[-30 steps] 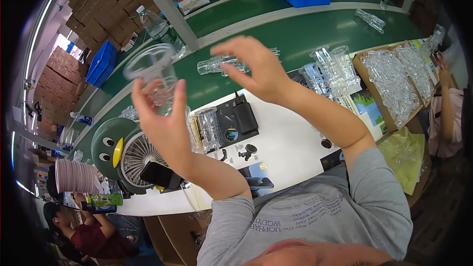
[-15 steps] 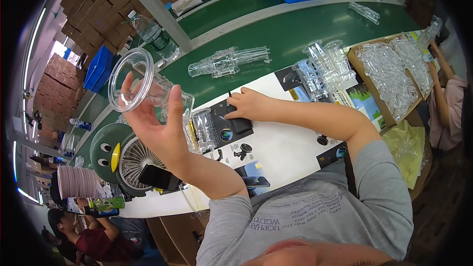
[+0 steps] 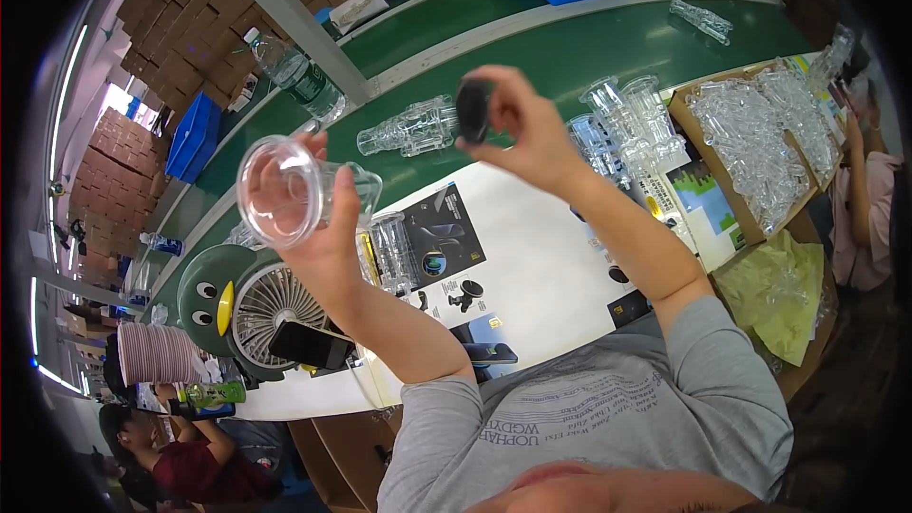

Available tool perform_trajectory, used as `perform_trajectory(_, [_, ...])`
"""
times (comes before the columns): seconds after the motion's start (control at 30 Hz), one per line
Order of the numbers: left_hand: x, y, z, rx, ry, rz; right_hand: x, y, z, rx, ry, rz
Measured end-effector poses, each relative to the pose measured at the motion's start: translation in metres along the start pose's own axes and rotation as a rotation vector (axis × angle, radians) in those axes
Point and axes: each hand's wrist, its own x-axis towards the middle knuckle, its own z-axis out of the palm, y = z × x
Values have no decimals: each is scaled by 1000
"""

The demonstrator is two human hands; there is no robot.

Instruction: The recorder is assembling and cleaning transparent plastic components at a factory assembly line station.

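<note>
My left hand (image 3: 325, 252) is wrapped round a clear plastic cup-shaped part (image 3: 306, 192), its wide flanged rim tilted toward the left. Up over the green bench surface, my right hand (image 3: 532, 133) pinches a black rounded piece (image 3: 472, 111) between thumb and fingers; its exact kind I cannot make out. A gap separates the two hands. Behind the black piece, a clear plastic assembly (image 3: 407, 129) lies on the bench, partly covered by it. Beside my left wrist stands another clear plastic part (image 3: 391, 252) on the printed sheet (image 3: 532, 237).
A green fan with a duck face (image 3: 214, 299) and a phone (image 3: 311, 345) stand at left. Clear parts (image 3: 622, 123) cluster at right beside a cardboard box of clear pieces (image 3: 736, 157). A water bottle (image 3: 296, 76) stands behind. Other people sit at both sides.
My right hand has lifted off the sheet and risen away from me, carrying the black piece. My left hand has shifted slightly right and toward me with the clear part.
</note>
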Motion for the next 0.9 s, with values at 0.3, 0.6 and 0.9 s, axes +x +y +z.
perform_trajectory(0.3, [-4,-12,34,105,-234,-131,-1,-8,-52,744,410,383])
perform_trajectory(0.6, [-16,-20,64,0,-298,-119,-20,-48,-67,846,432,118])
perform_trajectory(0.9, [-21,-15,71,124,-190,4,-29,-59,-62,785,460,47])
